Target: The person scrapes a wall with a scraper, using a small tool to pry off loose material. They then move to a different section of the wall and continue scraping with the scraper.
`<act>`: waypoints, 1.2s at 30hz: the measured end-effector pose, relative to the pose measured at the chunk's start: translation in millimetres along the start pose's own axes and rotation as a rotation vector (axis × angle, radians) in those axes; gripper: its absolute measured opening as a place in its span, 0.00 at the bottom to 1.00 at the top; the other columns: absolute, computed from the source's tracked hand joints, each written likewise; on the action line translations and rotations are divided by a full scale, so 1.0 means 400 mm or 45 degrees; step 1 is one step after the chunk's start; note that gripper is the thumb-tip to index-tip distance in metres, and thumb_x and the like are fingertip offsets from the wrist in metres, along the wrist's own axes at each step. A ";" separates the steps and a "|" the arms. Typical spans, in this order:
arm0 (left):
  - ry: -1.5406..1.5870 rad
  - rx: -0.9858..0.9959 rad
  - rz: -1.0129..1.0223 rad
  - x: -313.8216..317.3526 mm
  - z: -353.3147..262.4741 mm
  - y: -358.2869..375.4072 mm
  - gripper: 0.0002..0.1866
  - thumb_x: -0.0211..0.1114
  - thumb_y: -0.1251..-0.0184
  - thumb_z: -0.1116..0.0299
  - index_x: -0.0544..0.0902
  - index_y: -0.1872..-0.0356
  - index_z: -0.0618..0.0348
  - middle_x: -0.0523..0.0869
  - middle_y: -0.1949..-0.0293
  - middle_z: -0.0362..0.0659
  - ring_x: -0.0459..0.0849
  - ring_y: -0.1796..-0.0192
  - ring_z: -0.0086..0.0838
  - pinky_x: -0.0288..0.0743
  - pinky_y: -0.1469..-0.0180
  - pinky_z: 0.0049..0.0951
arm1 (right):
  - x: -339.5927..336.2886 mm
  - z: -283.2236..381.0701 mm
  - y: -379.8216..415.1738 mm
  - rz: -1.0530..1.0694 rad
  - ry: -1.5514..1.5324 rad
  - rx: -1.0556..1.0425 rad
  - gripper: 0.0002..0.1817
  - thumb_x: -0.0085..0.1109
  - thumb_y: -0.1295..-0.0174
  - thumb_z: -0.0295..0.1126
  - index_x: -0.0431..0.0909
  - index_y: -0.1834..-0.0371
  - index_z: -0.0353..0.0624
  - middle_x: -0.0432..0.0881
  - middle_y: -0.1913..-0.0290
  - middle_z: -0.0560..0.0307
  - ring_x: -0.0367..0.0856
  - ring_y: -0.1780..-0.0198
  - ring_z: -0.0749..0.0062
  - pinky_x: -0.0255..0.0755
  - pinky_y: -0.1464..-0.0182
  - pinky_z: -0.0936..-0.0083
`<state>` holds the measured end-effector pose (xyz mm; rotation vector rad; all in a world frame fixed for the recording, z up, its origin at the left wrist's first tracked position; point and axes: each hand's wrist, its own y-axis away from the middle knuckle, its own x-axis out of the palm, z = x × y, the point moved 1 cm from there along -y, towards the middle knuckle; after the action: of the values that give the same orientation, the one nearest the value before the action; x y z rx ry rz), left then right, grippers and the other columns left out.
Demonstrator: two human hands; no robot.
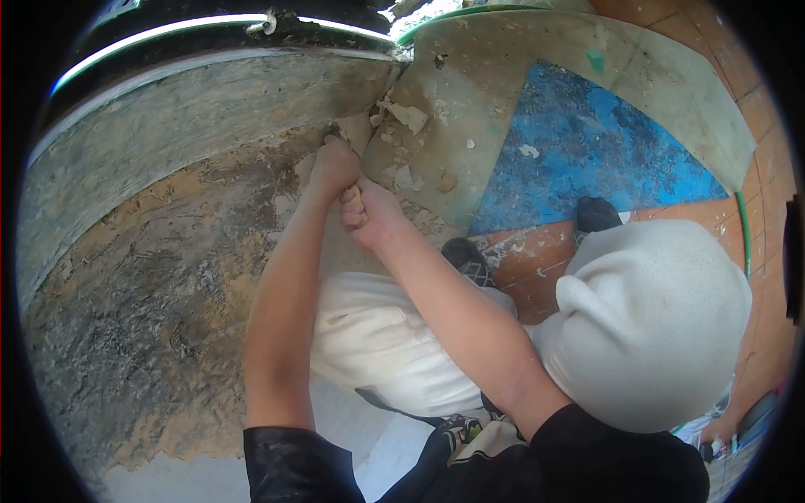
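My left hand (335, 166) is closed in a fist at the far end of the scraped surface, near the corner. Just beyond its knuckles shows the dark end of a hand tool (333, 132); the rest of it is hidden by my fingers, so its exact kind cannot be told. Close behind, my right hand (374, 216) is also closed, its fingers wrapped in line with the left fist. Beneath and left of both hands lies a rough surface (168, 327), patchy brown and grey, with its coating partly stripped.
Loose flakes (408, 117) lie in the corner on a beige sheet (453, 84). A blue, stained panel (570, 142) rests on that sheet. Orange floor tiles (528, 268) show around my dark shoes. A green hose (745, 230) runs at the right. A grey raised side (210, 101) borders the surface.
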<state>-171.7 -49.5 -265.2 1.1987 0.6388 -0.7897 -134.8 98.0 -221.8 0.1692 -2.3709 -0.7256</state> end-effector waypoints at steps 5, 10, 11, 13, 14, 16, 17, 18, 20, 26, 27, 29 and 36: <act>-0.220 0.351 0.161 -0.015 0.008 -0.033 0.13 0.52 0.44 0.71 0.82 0.71 0.73 0.80 0.63 0.65 0.83 0.62 0.54 0.79 0.58 0.41 | 0.040 -0.004 0.004 -0.103 -0.108 -0.112 0.08 0.40 0.27 0.36 0.66 0.65 0.50 0.68 0.77 0.65 0.58 0.84 0.85 0.52 0.87 0.87; -0.024 0.179 0.045 0.028 0.004 -0.023 0.12 0.54 0.46 0.71 0.83 0.72 0.71 0.82 0.66 0.61 0.83 0.64 0.55 0.79 0.57 0.42 | 0.037 -0.033 0.011 -0.238 -0.092 -0.247 0.09 0.39 0.27 0.37 0.66 0.65 0.50 0.69 0.75 0.65 0.59 0.83 0.83 0.52 0.85 0.85; 0.065 0.124 0.002 0.053 0.017 -0.032 0.12 0.54 0.47 0.72 0.83 0.73 0.70 0.83 0.67 0.59 0.83 0.64 0.54 0.79 0.58 0.42 | 0.037 -0.039 0.009 -0.281 -0.131 -0.282 0.09 0.39 0.27 0.37 0.66 0.65 0.50 0.69 0.75 0.65 0.59 0.83 0.83 0.53 0.85 0.84; 0.029 0.207 0.088 0.052 -0.012 -0.024 0.11 0.55 0.47 0.72 0.83 0.73 0.69 0.83 0.68 0.59 0.84 0.65 0.53 0.78 0.59 0.42 | 0.010 -0.045 -0.014 -0.184 -0.192 -0.285 0.10 0.38 0.27 0.38 0.67 0.65 0.50 0.69 0.75 0.64 0.59 0.83 0.82 0.53 0.85 0.84; -0.003 0.296 0.176 0.050 -0.030 -0.024 0.11 0.55 0.47 0.72 0.83 0.72 0.69 0.83 0.69 0.58 0.84 0.65 0.52 0.78 0.60 0.42 | -0.003 -0.038 -0.030 -0.093 -0.255 -0.293 0.10 0.38 0.26 0.38 0.67 0.65 0.51 0.69 0.75 0.64 0.59 0.83 0.82 0.53 0.85 0.84; -0.089 0.337 0.122 0.009 -0.044 -0.010 0.11 0.55 0.46 0.72 0.83 0.72 0.69 0.83 0.69 0.58 0.84 0.66 0.51 0.78 0.61 0.43 | -0.001 -0.018 -0.003 -0.137 -0.158 -0.284 0.10 0.38 0.27 0.39 0.67 0.65 0.51 0.69 0.75 0.64 0.59 0.83 0.81 0.53 0.85 0.83; -0.176 0.363 0.060 -0.016 -0.050 -0.005 0.11 0.55 0.45 0.72 0.83 0.72 0.68 0.83 0.69 0.58 0.84 0.66 0.50 0.78 0.62 0.43 | 0.007 -0.009 0.009 -0.176 -0.049 -0.263 0.10 0.39 0.27 0.40 0.67 0.65 0.51 0.70 0.74 0.64 0.60 0.83 0.81 0.53 0.84 0.83; -0.177 0.369 0.077 -0.015 -0.050 0.007 0.11 0.55 0.45 0.72 0.83 0.72 0.68 0.83 0.69 0.58 0.84 0.66 0.50 0.78 0.62 0.43 | 0.005 -0.015 0.012 -0.185 -0.064 -0.258 0.10 0.39 0.27 0.40 0.67 0.65 0.51 0.70 0.74 0.64 0.60 0.83 0.81 0.53 0.84 0.83; -0.169 0.337 -0.057 -0.018 -0.050 0.033 0.11 0.55 0.43 0.71 0.83 0.72 0.67 0.82 0.69 0.58 0.84 0.67 0.48 0.78 0.64 0.43 | 0.002 -0.027 0.019 -0.198 0.044 -0.272 0.09 0.39 0.27 0.40 0.69 0.62 0.52 0.69 0.75 0.64 0.60 0.83 0.81 0.53 0.84 0.82; 0.188 -0.010 0.035 -0.026 -0.058 0.080 0.12 0.51 0.38 0.71 0.80 0.69 0.69 0.82 0.67 0.60 0.84 0.63 0.53 0.78 0.61 0.45 | -0.020 -0.068 0.026 -0.255 0.104 -0.226 0.10 0.40 0.27 0.41 0.71 0.51 0.56 0.69 0.75 0.64 0.61 0.83 0.81 0.53 0.84 0.83; 0.190 -0.020 0.042 -0.030 -0.058 0.076 0.12 0.51 0.38 0.71 0.80 0.69 0.69 0.82 0.67 0.60 0.84 0.63 0.53 0.78 0.61 0.45 | -0.025 -0.068 0.022 -0.261 0.107 -0.215 0.10 0.40 0.27 0.41 0.71 0.51 0.56 0.69 0.75 0.64 0.61 0.83 0.81 0.53 0.84 0.83; 0.121 -0.054 0.028 -0.043 -0.064 0.059 0.12 0.50 0.37 0.72 0.79 0.67 0.70 0.81 0.66 0.61 0.83 0.61 0.55 0.78 0.60 0.46 | -0.026 -0.050 0.010 -0.184 0.101 -0.243 0.10 0.40 0.27 0.40 0.71 0.48 0.57 0.69 0.75 0.64 0.59 0.84 0.81 0.52 0.85 0.84; 0.129 0.039 0.016 -0.054 -0.081 0.010 0.11 0.51 0.38 0.73 0.79 0.68 0.70 0.81 0.64 0.64 0.83 0.59 0.54 0.77 0.58 0.46 | -0.028 -0.006 -0.014 -0.138 0.055 -0.251 0.13 0.39 0.26 0.40 0.66 0.42 0.58 0.69 0.75 0.63 0.58 0.85 0.81 0.51 0.86 0.84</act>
<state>-181.6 -13.4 -254.1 1.2760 0.7034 -0.7340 -125.0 95.4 -229.5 0.2278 -2.2473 -0.9918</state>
